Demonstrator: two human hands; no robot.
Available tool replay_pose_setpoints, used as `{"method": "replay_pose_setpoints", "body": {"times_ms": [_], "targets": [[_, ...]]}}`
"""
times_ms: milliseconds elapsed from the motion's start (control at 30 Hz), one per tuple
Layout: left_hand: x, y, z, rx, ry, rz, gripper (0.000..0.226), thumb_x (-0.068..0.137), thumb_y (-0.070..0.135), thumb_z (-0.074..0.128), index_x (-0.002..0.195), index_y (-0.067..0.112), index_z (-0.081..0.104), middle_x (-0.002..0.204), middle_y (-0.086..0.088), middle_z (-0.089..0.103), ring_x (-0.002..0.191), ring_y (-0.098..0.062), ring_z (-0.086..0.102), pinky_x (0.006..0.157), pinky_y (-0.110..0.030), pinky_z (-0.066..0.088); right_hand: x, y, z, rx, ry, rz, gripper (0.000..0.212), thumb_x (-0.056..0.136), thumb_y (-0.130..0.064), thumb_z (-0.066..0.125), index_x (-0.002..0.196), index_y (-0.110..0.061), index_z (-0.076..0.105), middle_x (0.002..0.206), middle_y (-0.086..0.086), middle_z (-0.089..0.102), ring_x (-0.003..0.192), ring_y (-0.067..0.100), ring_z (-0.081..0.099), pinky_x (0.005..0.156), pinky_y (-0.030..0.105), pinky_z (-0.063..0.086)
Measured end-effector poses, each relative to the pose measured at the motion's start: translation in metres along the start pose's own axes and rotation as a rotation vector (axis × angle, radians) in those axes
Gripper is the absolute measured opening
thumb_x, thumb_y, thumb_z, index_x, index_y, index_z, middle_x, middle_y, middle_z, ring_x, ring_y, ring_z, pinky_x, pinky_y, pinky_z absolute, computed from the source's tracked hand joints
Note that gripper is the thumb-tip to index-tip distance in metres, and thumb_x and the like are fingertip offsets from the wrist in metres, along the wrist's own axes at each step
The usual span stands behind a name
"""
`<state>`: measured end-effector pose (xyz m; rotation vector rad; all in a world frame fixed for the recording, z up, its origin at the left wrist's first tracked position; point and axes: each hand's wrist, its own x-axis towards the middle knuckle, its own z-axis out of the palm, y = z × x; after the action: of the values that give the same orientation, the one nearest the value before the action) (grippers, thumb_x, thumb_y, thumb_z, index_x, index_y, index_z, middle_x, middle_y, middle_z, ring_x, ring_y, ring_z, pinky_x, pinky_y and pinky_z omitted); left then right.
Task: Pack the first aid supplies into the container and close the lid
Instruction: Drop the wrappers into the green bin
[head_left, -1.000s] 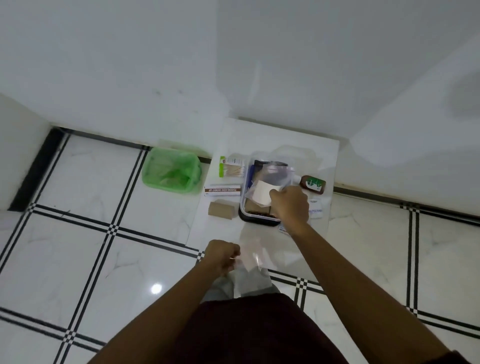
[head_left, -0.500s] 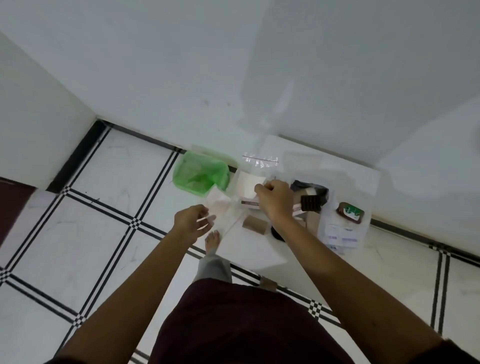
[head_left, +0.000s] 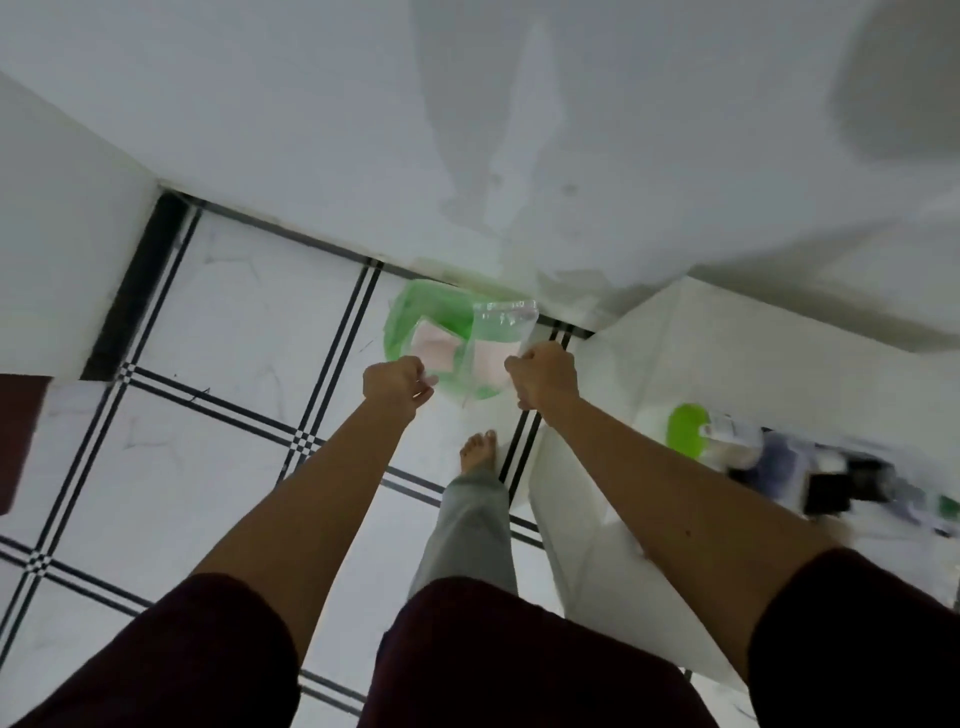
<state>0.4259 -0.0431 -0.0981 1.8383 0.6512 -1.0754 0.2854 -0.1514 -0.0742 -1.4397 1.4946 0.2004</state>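
Observation:
My left hand (head_left: 397, 382) is closed on the corner of a pale pink square sheet (head_left: 428, 345), held over a green bin (head_left: 410, 312) on the floor. My right hand (head_left: 543, 374) pinches the edge of a clear zip bag (head_left: 501, 332) with a pale pad showing through it, also above the bin. The clear container (head_left: 779, 465) sits blurred at the far right on a low white table (head_left: 727, 353), with dark items inside. A bright green object (head_left: 685, 428) lies beside it; what it is I cannot tell.
White walls meet in a corner behind the bin. The floor is white tile with black lines (head_left: 332, 358). My bare foot (head_left: 478, 449) and grey trouser leg stand between the bin and the table edge.
The view and both hands have swung left, away from the container on the table, to above the green bin. Each hand still holds its piece of packaging.

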Motion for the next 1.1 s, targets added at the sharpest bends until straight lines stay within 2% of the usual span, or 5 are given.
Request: {"method": "replay_pose_setpoints", "body": {"times_ms": [200, 367, 533, 733, 1100], "targets": [[0.124, 0.018, 0.018, 0.165, 0.029, 0.0, 0.007, 0.079, -0.007, 0.053, 0.083, -0.002, 0.055, 0.105, -0.027, 0.064, 0.081, -0.03, 0.071, 0.063, -0.034, 0.059, 0.094, 0.007, 0.076, -0.03, -0.065, 0.175, 0.016, 0.083, -0.013, 0.06, 0.088, 0.002, 0.061, 0.087, 0.016, 0.069, 0.059, 0.029, 0.069, 0.061, 0.045, 0.062], [0.207, 0.003, 0.041, 0.284, 0.026, 0.025, 0.036, 0.075, 0.001, 0.063, 0.111, -0.005, 0.059, 0.104, -0.024, 0.065, 0.079, -0.03, 0.069, 0.069, -0.038, 0.059, 0.164, 0.023, 0.126, -0.026, -0.174, 0.222, 0.032, 0.086, -0.023, 0.059, 0.105, 0.002, 0.059, 0.109, 0.019, 0.068, 0.062, 0.029, 0.07, 0.063, 0.046, 0.062], [0.233, -0.017, 0.044, 0.632, 0.123, 0.213, 0.039, 0.08, 0.017, 0.064, 0.114, -0.001, 0.059, 0.108, -0.018, 0.064, 0.105, -0.036, 0.06, 0.089, -0.039, 0.051, 0.19, 0.045, 0.15, -0.273, -0.334, 0.199, 0.039, 0.088, -0.028, 0.053, 0.116, -0.001, 0.053, 0.092, 0.011, 0.055, 0.09, 0.033, 0.064, 0.076, 0.041, 0.057], [0.166, -0.04, 0.031, 0.867, 0.034, 0.517, 0.032, 0.087, 0.011, 0.056, 0.117, -0.001, 0.058, 0.118, -0.018, 0.065, 0.111, -0.032, 0.058, 0.093, -0.03, 0.04, 0.141, 0.054, 0.139, -0.363, -0.166, -0.025, 0.021, 0.089, -0.02, 0.048, 0.102, -0.005, 0.056, 0.095, 0.012, 0.058, 0.088, 0.03, 0.059, 0.066, 0.031, 0.04], [-0.109, -0.05, 0.059, 0.806, -0.115, 1.109, 0.029, 0.088, 0.008, 0.057, 0.116, 0.002, 0.06, 0.119, -0.014, 0.064, 0.111, -0.026, 0.058, 0.094, -0.026, 0.039, -0.048, 0.046, -0.054, -0.323, 0.187, -0.489, 0.018, 0.089, -0.018, 0.048, 0.098, -0.005, 0.057, 0.104, 0.013, 0.06, 0.097, 0.031, 0.056, 0.075, 0.037, 0.047]]}}
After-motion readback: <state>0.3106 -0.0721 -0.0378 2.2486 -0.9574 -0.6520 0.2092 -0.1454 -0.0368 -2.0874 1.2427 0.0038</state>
